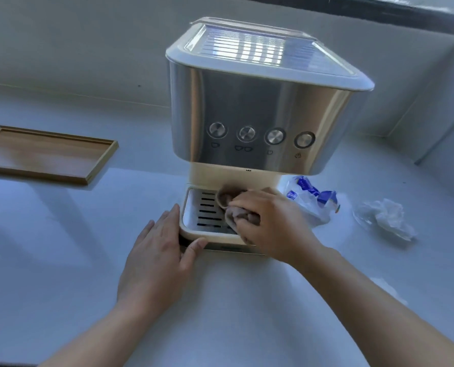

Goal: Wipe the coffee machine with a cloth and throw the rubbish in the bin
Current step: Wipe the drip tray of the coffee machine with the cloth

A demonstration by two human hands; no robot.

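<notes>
A steel and cream coffee machine (260,102) stands on the white counter, with its slotted drip tray (198,207) at the front. My right hand (270,221) presses a bunched brown cloth (229,201) onto the drip tray's grille. My left hand (159,250) rests flat against the tray's front left corner, thumb on its front edge, holding nothing. Rubbish lies to the right of the machine: a blue and white plastic wrapper (313,200) and a crumpled white tissue (387,218). No bin is in view.
A shallow wooden tray (48,154) lies on the counter at the left. A wall runs behind the machine and another surface closes off the right side. A small white scrap (387,287) lies near my right forearm.
</notes>
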